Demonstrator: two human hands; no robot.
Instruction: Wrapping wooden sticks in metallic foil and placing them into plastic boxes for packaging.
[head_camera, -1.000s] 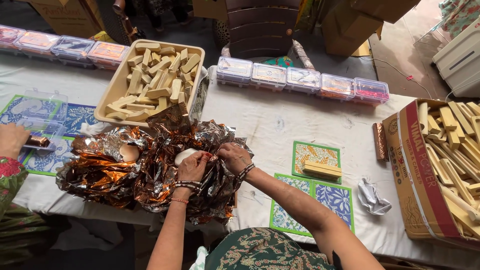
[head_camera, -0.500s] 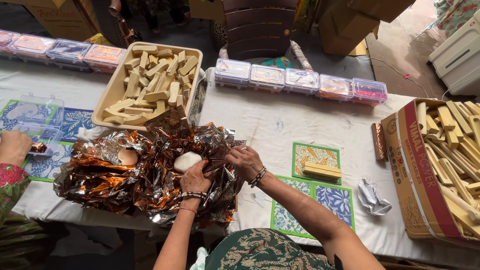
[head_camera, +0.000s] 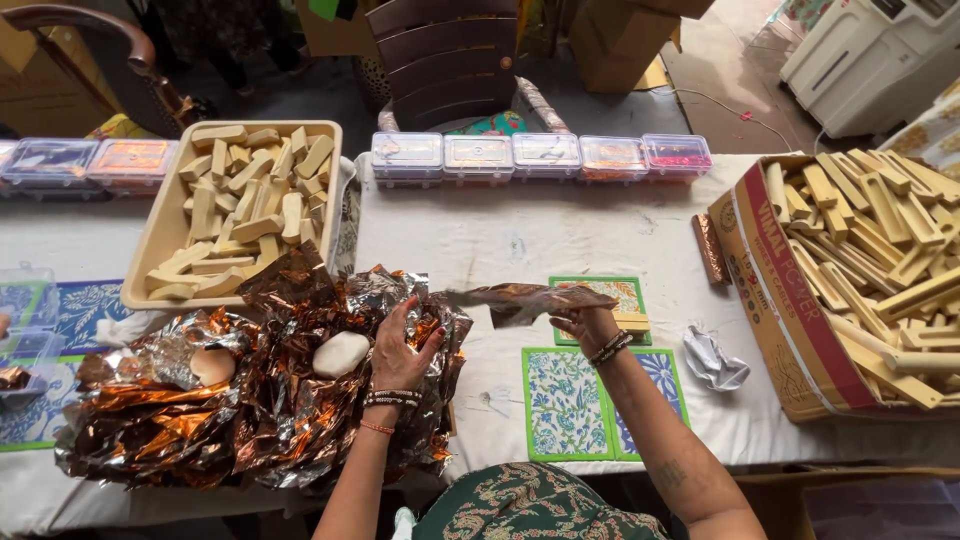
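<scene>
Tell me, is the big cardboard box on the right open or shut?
Open. The cardboard box has no cover, and pale bars fill it to the rim.

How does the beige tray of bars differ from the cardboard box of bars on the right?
The beige tray is shallow plastic holding short, chunky bars; the cardboard box is deeper, printed, holding longer, thinner bars. The tray sits far left beside the foil pile; the box overhangs the table's right edge. Both hold pale tan bars.
</scene>
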